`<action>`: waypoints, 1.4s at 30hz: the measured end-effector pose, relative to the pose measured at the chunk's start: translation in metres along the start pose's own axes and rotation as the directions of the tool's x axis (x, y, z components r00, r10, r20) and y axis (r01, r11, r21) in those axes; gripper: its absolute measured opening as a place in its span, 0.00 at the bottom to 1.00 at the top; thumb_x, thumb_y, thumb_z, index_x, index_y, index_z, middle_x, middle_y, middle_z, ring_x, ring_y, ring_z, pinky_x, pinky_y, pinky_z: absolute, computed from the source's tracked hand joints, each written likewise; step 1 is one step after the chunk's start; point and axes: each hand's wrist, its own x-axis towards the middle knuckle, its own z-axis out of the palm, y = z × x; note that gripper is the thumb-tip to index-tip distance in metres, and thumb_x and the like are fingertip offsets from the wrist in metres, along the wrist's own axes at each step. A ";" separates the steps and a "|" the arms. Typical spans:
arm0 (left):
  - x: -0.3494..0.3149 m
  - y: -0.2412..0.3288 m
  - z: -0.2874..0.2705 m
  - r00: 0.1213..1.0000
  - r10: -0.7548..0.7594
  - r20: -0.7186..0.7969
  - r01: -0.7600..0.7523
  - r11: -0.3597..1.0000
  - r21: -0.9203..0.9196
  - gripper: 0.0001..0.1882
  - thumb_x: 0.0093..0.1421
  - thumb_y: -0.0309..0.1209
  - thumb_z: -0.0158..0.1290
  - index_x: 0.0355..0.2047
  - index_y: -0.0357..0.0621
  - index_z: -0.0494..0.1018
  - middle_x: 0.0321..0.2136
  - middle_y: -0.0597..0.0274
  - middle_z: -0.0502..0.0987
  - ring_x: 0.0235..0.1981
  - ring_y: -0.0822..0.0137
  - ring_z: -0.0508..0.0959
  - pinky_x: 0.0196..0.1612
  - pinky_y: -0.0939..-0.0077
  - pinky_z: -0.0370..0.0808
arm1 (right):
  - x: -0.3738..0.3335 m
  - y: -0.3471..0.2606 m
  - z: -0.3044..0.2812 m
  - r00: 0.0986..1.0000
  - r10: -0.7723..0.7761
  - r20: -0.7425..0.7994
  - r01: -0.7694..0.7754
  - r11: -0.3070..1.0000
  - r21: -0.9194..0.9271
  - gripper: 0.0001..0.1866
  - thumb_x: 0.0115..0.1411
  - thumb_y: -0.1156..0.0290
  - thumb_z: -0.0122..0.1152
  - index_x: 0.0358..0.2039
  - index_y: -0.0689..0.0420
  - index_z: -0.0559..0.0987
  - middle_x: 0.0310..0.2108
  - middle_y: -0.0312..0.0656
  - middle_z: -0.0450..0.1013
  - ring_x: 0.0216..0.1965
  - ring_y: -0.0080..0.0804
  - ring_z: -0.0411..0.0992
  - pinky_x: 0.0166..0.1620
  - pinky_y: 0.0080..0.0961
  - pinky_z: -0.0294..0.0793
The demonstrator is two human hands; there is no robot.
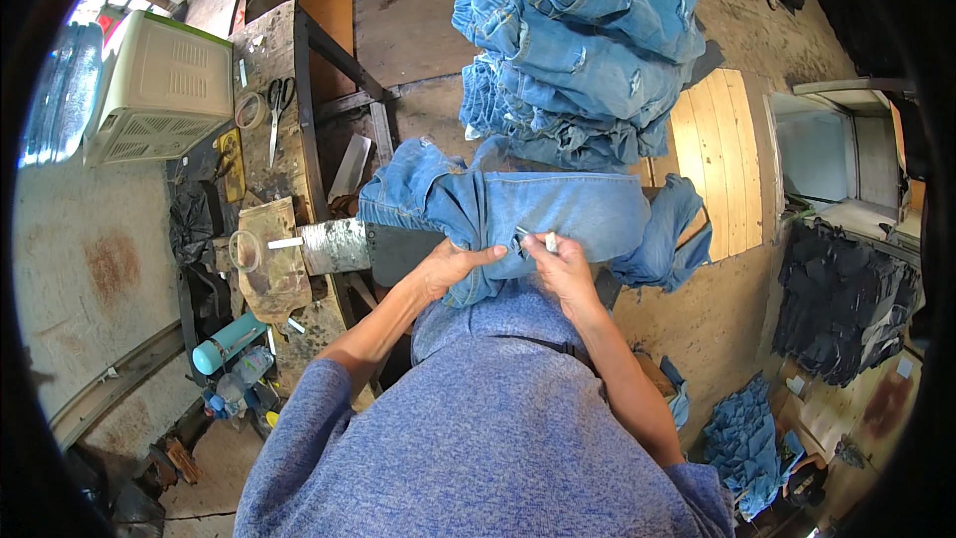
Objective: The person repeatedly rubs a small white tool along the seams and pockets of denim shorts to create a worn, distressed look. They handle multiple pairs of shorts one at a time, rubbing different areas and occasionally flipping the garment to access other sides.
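Note:
A pair of blue jeans (588, 201) lies across my lap, with one leg spread sideways and the other part bunched at the left. My left hand (450, 267) grips the bunched denim, its thumb stretched over the top and the other fingers hidden beneath. Just right of it, my right hand (566, 274) is closed with its fingertips on the cloth. A short white stick-like piece (551, 242) pokes up from its fingers. Beside those fingertips is a small dark mark or slit in the denim; which one I cannot tell.
A tall pile of blue jeans (588, 50) rises ahead. On the worn wooden bench (271, 45) at the left lie black-handled scissors (276, 120) and a tape roll (249, 111). A turquoise bottle (229, 342) is nearby. Dark cloth pieces (841, 304) are stacked at the right.

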 end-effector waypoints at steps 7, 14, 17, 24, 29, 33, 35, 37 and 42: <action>0.001 -0.001 -0.003 0.998 -0.063 0.012 0.063 0.998 -0.014 0.30 0.61 0.33 0.71 0.61 0.37 0.74 0.57 0.59 0.80 0.57 0.65 0.77 0.63 0.68 0.72 | 0.006 -0.004 -0.001 0.998 0.027 0.049 -0.022 0.996 -0.088 0.11 0.68 0.61 0.69 0.36 0.55 0.82 0.23 0.23 0.67 0.24 0.12 0.59 0.27 0.20 0.58; 0.000 -0.002 -0.001 0.998 -0.062 -0.022 0.061 0.997 -0.048 0.27 0.62 0.30 0.69 0.59 0.34 0.76 0.53 0.58 0.82 0.54 0.65 0.80 0.61 0.68 0.75 | 0.011 0.001 -0.002 0.987 -0.161 0.030 0.162 0.940 -0.301 0.15 0.69 0.58 0.68 0.36 0.57 0.83 0.26 0.27 0.73 0.25 0.16 0.65 0.29 0.23 0.64; 0.004 0.002 -0.002 0.996 -0.084 -0.032 0.078 0.983 -0.165 0.24 0.64 0.28 0.67 0.58 0.33 0.76 0.52 0.56 0.83 0.51 0.63 0.83 0.58 0.65 0.79 | 0.013 -0.005 -0.017 0.937 -0.318 -0.142 0.284 0.934 -0.217 0.14 0.71 0.57 0.67 0.37 0.56 0.84 0.23 0.23 0.69 0.23 0.12 0.60 0.27 0.18 0.58; 0.011 -0.009 0.021 0.975 -0.217 0.052 0.214 0.841 -0.497 0.19 0.66 0.27 0.61 0.55 0.32 0.76 0.46 0.53 0.85 0.42 0.60 0.87 0.49 0.61 0.86 | 0.014 -0.002 -0.042 0.950 -0.277 -0.146 0.156 0.824 -0.544 0.28 0.66 0.45 0.69 0.28 0.62 0.85 0.18 0.31 0.71 0.21 0.21 0.67 0.28 0.27 0.65; 0.009 -0.009 0.034 0.966 -0.256 -0.036 0.218 0.884 -0.414 0.16 0.63 0.27 0.62 0.50 0.34 0.79 0.42 0.54 0.86 0.39 0.62 0.87 0.45 0.63 0.86 | 0.012 0.014 -0.037 0.942 -0.316 -0.112 0.218 0.833 -0.509 0.26 0.67 0.48 0.67 0.28 0.62 0.84 0.18 0.34 0.74 0.21 0.22 0.68 0.28 0.29 0.66; 0.005 -0.007 0.036 0.966 -0.230 -0.115 0.182 0.928 -0.326 0.14 0.62 0.25 0.62 0.47 0.34 0.80 0.40 0.55 0.86 0.37 0.62 0.87 0.45 0.65 0.85 | 0.009 0.015 -0.038 0.948 -0.302 -0.100 0.189 0.789 -0.585 0.27 0.67 0.48 0.65 0.27 0.63 0.84 0.20 0.44 0.77 0.22 0.36 0.74 0.31 0.37 0.71; 0.002 -0.007 0.036 0.968 -0.213 -0.133 0.164 0.937 -0.310 0.14 0.61 0.25 0.62 0.47 0.34 0.80 0.40 0.55 0.86 0.37 0.62 0.87 0.45 0.65 0.85 | 0.010 0.014 -0.037 0.933 -0.356 -0.059 0.239 0.732 -0.638 0.23 0.68 0.55 0.66 0.26 0.63 0.82 0.16 0.37 0.71 0.20 0.24 0.66 0.27 0.32 0.65; 0.000 -0.005 0.035 0.978 -0.194 -0.077 0.155 0.922 -0.355 0.13 0.61 0.25 0.63 0.46 0.35 0.80 0.40 0.56 0.85 0.37 0.63 0.86 0.44 0.66 0.85 | 0.013 0.014 -0.036 0.925 -0.380 -0.028 0.275 0.715 -0.643 0.21 0.67 0.57 0.65 0.27 0.63 0.81 0.16 0.39 0.72 0.19 0.24 0.67 0.27 0.33 0.66; 0.001 0.003 0.044 0.962 -0.260 -0.084 0.193 0.862 -0.468 0.13 0.59 0.25 0.62 0.45 0.36 0.81 0.39 0.57 0.85 0.38 0.64 0.85 0.44 0.68 0.84 | 0.011 0.011 -0.035 0.899 -0.437 0.001 0.348 0.715 -0.607 0.17 0.65 0.61 0.65 0.28 0.64 0.81 0.18 0.45 0.74 0.21 0.34 0.71 0.28 0.38 0.68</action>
